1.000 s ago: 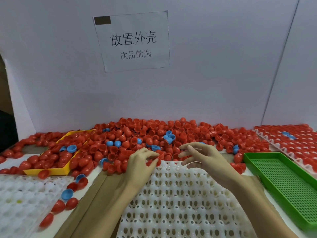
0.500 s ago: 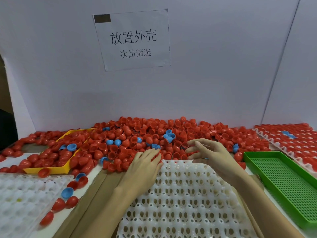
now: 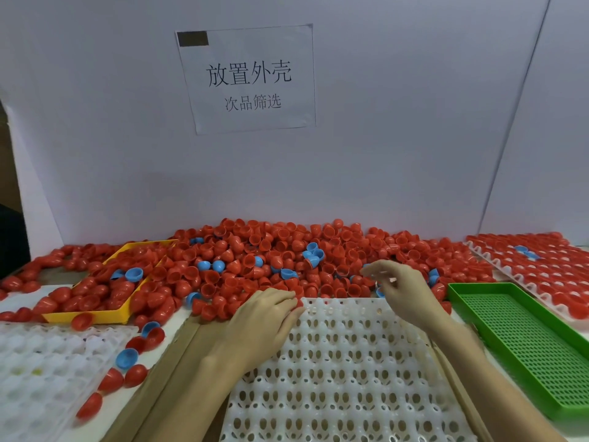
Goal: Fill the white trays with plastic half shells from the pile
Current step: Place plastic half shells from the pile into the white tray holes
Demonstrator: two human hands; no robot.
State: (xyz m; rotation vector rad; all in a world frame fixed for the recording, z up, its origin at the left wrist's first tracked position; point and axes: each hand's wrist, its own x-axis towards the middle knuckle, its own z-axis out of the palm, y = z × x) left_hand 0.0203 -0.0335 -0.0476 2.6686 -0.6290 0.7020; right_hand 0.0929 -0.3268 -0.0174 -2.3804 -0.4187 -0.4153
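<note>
left hand flat on white tray, steadying it | right hand loosely open, empty, above pile to pick

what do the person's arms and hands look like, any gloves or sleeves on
Both are bare. The left hand and right hand have no gloves, and no rings, watch or bracelet show. Both forearms are uncovered from wrist to the bottom edge of the picture, so no sleeve is in view. The fingers are slim, with short nails as far as can be seen.
</note>
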